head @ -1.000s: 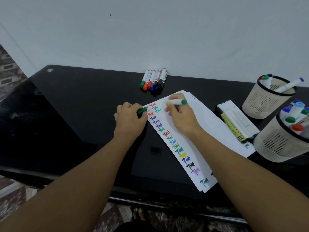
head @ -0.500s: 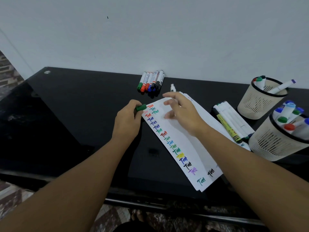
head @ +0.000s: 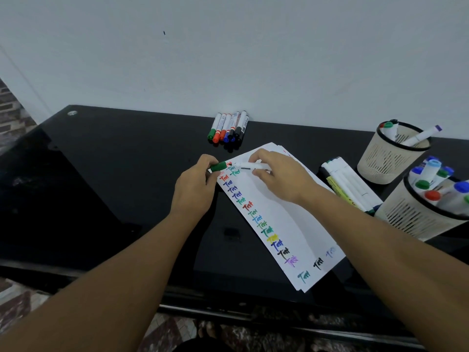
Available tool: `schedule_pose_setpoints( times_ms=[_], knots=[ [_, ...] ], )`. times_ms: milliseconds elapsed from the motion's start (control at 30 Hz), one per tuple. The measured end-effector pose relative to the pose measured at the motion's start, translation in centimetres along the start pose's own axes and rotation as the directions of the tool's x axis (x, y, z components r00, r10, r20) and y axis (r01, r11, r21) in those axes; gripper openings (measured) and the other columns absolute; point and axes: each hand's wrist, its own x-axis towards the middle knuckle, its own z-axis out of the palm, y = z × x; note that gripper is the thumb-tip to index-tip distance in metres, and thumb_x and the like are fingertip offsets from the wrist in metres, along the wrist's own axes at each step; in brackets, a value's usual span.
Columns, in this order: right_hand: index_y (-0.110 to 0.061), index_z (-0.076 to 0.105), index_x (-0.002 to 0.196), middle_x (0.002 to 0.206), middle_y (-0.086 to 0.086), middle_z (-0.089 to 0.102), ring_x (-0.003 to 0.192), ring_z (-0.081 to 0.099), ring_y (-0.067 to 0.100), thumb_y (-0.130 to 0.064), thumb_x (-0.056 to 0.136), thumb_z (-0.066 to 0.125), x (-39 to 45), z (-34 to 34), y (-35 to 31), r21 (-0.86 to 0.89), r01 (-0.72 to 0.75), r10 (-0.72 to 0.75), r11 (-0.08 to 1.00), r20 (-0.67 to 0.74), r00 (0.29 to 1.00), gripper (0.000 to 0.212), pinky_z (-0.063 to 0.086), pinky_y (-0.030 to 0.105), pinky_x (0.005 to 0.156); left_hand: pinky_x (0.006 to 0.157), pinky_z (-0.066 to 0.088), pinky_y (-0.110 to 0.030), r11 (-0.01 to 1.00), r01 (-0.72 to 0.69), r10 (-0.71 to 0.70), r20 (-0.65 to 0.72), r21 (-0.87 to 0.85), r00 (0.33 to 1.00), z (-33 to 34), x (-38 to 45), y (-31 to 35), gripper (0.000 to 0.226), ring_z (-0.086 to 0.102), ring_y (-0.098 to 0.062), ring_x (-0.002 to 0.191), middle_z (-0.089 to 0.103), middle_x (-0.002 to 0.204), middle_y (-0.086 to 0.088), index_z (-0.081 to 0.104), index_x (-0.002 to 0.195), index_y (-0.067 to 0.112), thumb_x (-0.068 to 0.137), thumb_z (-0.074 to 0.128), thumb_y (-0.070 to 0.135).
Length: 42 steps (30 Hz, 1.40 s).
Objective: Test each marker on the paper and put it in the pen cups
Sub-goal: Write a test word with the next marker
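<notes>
Now the cap is a whisker from the nib. The left hand (head: 195, 186) pinches the green cap (head: 218, 166) between thumb and fingertips, and the right hand (head: 276, 174) has its fingers curled round the white marker (head: 251, 165), tip pointing left at the cap's mouth, both over the far left corner of the paper (head: 274, 214).

Risks, as I judge them: if cap and nib come together crooked, the wet tip could smear green on a finger or streak across the test marks beneath. The hands hang over fresh ink too (a dragged wrist might smudge it). And the paper overhangs the worktop (head: 114, 174) at its near edge, so a nudge could send the stack sliding off.

The count. One marker in hand. Six capped markers (head: 228, 127) lie side by side at the far edge by the wall: green, two red or orange, blue, two black, I think. Another row of white-barrelled pens (head: 347, 184) lies right of the paper, perhaps five, though the near cup hides their ends. Two mesh pen cups stand at right: the far cup (head: 390, 158) shows about three markers, the near cup (head: 421, 219) at least six caps, part cut off by the frame. Sheets: several stacked, exact number unclear.
</notes>
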Motion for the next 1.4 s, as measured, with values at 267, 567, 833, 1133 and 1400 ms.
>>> schedule_pose_setpoints(
  times_ms=[267,567,833,1133,1400],
  knots=[
    [-0.038,0.055,0.124,0.112,-0.011,0.064,0.101,0.055,0.017,-0.035,0.107,0.051,0.1,0.5,-0.7,-0.095,0.118,-0.118,0.988,0.013,0.993,0.018,0.033,0.043,0.092,0.066,0.054,-0.037,0.982,-0.158,0.15,0.081,0.102,0.985,-0.2,-0.6,0.5,0.018,0.061,-0.01,0.08,0.067,0.098,0.006,0.053,0.116,0.032,0.102,0.056,0.022],
    [-0.036,0.041,0.139,0.117,-0.009,0.071,0.107,0.064,0.013,-0.047,0.109,0.037,-0.7,0.3,-1.5,-0.325,0.251,-0.258,0.912,0.021,0.966,0.033,0.015,0.045,0.114,0.07,0.056,-0.042,0.969,-0.229,0.219,0.105,0.094,0.97,-0.2,-0.8,0.6,0.035,0.063,-0.012,0.081,0.069,0.102,0.005,0.047,0.135,0.031,0.102,0.057,0.026],
    [-0.047,0.015,0.16,0.096,-0.005,0.056,0.077,0.058,0.016,-0.03,0.107,0.034,-1.7,-0.5,-1.9,-0.056,0.158,-0.16,0.986,-0.018,0.987,0.058,0.051,0.04,0.071,0.105,0.045,-0.039,0.975,-0.173,0.155,0.13,0.141,0.979,0.2,-0.3,0.5,0.073,0.054,-0.017,0.126,0.059,0.141,0.002,0.038,0.154,0.025,0.092,0.068,0.049],
    [-0.049,0.036,0.15,0.07,-0.001,0.06,0.06,0.055,0.014,-0.023,0.101,0.044,-3.0,-0.8,-1.3,0.106,0.066,-0.065,0.992,-0.011,0.998,0.056,0.049,0.04,0.063,0.095,0.049,-0.036,0.953,-0.196,0.17,0.128,0.232,0.977,0.3,-0.4,0.6,0.051,0.058,-0.017,0.117,0.07,0.124,0.0,0.069,0.127,0.015,0.092,0.067,0.051],
    [-0.051,0.034,0.142,0.072,0.0,0.06,0.055,0.054,0.016,-0.024,0.1,0.045,-3.7,-0.4,-0.7,0.138,-0.018,0.025,0.99,-0.048,0.999,0.051,0.048,0.034,0.057,0.1,0.049,-0.038,0.954,-0.188,0.159,0.138,0.233,0.978,0.4,-0.3,0.5,0.055,0.056,-0.017,0.122,0.068,0.129,0.0,0.066,0.133,0.016,0.092,0.067,0.052]
  ],
)
